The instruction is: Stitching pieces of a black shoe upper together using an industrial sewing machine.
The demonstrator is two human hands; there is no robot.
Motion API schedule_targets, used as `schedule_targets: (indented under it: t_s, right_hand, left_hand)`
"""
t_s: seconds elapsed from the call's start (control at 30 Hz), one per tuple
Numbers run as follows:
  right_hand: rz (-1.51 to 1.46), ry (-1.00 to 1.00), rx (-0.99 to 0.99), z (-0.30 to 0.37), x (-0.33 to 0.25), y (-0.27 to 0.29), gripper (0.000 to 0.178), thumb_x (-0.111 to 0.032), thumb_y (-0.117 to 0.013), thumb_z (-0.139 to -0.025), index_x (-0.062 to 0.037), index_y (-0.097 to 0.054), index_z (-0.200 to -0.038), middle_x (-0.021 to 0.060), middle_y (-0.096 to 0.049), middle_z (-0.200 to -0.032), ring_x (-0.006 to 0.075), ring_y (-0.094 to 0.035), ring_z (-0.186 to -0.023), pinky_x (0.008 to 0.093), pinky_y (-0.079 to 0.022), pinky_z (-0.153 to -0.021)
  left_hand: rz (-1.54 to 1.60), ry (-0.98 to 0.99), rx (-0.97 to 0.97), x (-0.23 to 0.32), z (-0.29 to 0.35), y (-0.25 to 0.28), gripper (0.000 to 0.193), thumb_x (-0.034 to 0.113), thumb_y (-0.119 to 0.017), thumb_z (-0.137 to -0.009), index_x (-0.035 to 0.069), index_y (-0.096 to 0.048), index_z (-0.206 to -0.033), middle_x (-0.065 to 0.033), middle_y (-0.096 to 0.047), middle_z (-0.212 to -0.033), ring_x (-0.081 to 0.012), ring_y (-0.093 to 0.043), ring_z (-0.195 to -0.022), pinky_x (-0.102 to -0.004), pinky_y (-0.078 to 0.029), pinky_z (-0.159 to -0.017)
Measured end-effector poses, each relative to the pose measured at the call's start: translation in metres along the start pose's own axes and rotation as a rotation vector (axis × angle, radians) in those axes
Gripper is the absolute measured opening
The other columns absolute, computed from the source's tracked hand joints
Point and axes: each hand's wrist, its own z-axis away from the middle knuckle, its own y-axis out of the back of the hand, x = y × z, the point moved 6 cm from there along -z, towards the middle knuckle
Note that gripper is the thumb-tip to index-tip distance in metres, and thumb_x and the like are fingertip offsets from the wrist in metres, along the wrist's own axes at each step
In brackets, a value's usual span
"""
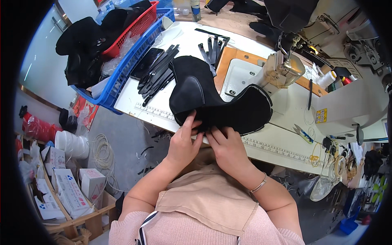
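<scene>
Black panel (218, 115) lies at the table (279, 136) edge, its near rim pinched by left hand (183, 141) and right hand (228, 149). Bare tabletop separates it from scissors (303, 134).

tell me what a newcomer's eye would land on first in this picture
Probably the big curved black piece in the middle, with the left hand and right hand at its near edge. Next, perhaps, the sewing machine on the right. The blue basket and red basket at upper left also stand out by color.
</scene>
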Motion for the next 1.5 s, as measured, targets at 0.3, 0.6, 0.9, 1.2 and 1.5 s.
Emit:
schedule_targets:
  t_s: [0.3, 0.6, 0.9, 1.2, 1.5]
  right_hand:
    - [-0.061, -0.013, 0.071, 0.014, 0.004, -0.002, 0.042, -0.007, -0.055, -0.071, 0.0035, -0.06, -0.112, 0.0147, -0.056, -0.121, 0.0277, -0.052, -0.103, 0.0366, -0.043, -0.088]
    - [-0.43, -0.183, 0.056, 0.013, 0.033, 0.01, 0.028, 0.001, -0.06, -0.074, -0.0023, -0.064, -0.102, 0.0126, -0.062, -0.111, 0.0303, -0.061, -0.095, 0.0365, -0.051, -0.082]
    - [0.087, 0.062, -0.046, -0.014, 0.016, 0.01, 0.024, -0.008, -0.061, -0.069, -0.0059, -0.065, -0.093, 0.0054, -0.063, -0.096, 0.0208, -0.059, -0.075, 0.0296, -0.052, -0.064]
    - [0.102, 0.244, 0.053, -0.011, 0.017, 0.009, 0.013, -0.014, -0.058, -0.068, -0.0077, -0.06, -0.08, 0.0031, -0.054, -0.079, 0.017, -0.054, -0.07, 0.0273, -0.049, -0.06]
    - [0.18, 0.179, -0.088, 0.0, 0.007, 0.006, 0.024, -0.016, -0.064, -0.07, -0.0049, -0.063, -0.091, 0.0058, -0.06, -0.097, 0.0206, -0.057, -0.087, 0.0314, -0.049, -0.076]
  left_hand:
    - [-0.372, -0.411, -0.001, 0.023, 0.001, -0.005, 0.021, -0.002, -0.066, -0.071, 0.001, -0.067, -0.092, -0.011, -0.066, -0.1, -0.0268, -0.063, -0.092, -0.0349, -0.051, -0.08]
    - [-0.493, -0.5, -0.166, 0.021, 0.0, -0.01, 0.026, 0.012, -0.056, -0.073, 0.004, -0.065, -0.097, -0.007, -0.064, -0.108, -0.021, -0.06, -0.094, -0.0309, -0.048, -0.072]
    - [-0.485, -0.484, -0.196, 0.019, -0.001, -0.008, 0.026, 0.011, -0.058, -0.074, 0.005, -0.064, -0.099, -0.0066, -0.063, -0.11, -0.0215, -0.058, -0.098, -0.0343, -0.043, -0.083]
    - [-0.377, -0.263, -0.291, 0.017, -0.008, -0.004, 0.037, 0.009, -0.062, -0.073, 0.004, -0.058, -0.11, -0.0098, -0.062, -0.102, -0.0241, -0.058, -0.091, -0.0357, -0.043, -0.08]
    - [-0.524, -0.534, -0.459, 0.016, -0.01, 0.003, 0.042, 0.015, -0.058, -0.078, 0.006, -0.057, -0.119, -0.0066, -0.055, -0.125, -0.0204, -0.053, -0.112, -0.0361, -0.038, -0.094]
